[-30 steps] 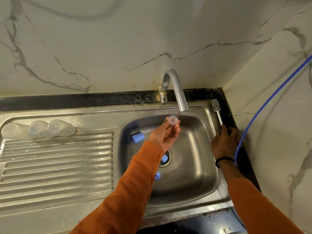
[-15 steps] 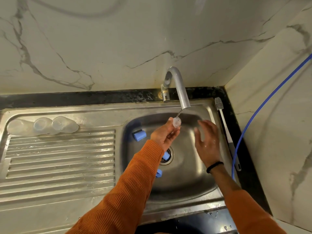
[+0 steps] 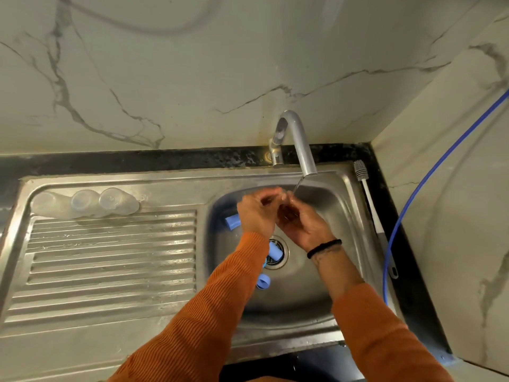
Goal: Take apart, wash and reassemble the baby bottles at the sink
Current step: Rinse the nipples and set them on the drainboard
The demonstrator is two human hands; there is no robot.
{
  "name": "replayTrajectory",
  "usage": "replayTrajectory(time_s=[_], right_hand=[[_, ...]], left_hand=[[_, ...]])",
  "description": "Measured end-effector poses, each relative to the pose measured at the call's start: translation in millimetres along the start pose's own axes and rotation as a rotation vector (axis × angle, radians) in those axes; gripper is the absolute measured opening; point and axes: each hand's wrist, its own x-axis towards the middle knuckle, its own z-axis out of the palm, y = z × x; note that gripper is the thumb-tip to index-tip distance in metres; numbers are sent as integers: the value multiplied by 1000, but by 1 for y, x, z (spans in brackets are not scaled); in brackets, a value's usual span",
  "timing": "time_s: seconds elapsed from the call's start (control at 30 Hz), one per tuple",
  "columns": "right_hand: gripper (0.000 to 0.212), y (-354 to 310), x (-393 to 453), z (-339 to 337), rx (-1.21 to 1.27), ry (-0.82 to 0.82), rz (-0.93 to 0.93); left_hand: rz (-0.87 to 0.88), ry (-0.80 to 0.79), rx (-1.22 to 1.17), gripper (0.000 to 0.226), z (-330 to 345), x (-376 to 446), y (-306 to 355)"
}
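head camera looks steeply down, close over the sink [image 3: 344, 188].

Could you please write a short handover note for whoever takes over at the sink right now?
Left hand and right hand meet under the running tap, rubbing a small clear part, blurred here.
Three clear bottles lie on the draining board.
Three blue rings lie in the basin.
The brush rests on the right rim.
Done: bottles taken apart.
Left: finish rinsing, wash the rings, reassemble.
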Motion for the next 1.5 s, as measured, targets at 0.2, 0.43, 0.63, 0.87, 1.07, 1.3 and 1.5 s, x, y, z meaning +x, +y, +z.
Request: replayTrajectory(time_s=[0.2, 0.43, 0.63, 0.87, 1.07, 1.3, 1.5], right_hand=[[25, -9, -7, 8, -330, 26, -189], [10, 4, -39, -9, -948, 109, -709], [31, 26, -59, -27, -412, -64, -381], [19, 35, -77, -48, -498, -71, -327], [26, 39, -78, -55, -1166, -15, -630], [20, 65, -73, -23, -1289, -69, -637], [34, 134, -41, 59, -1203, -104, -418]], left_hand=[[46, 65, 132, 11, -5, -11, 3], [-121, -63, -140, 17, -20, -33, 11], [184, -10, 224, 16, -23, -71, 19], [200, 53, 428, 11, -24, -103, 12], [77, 95, 471, 21, -29, -120, 9], [15, 139, 420, 23, -74, -122, 6], [98, 233, 393, 31, -181, -110, -6]])
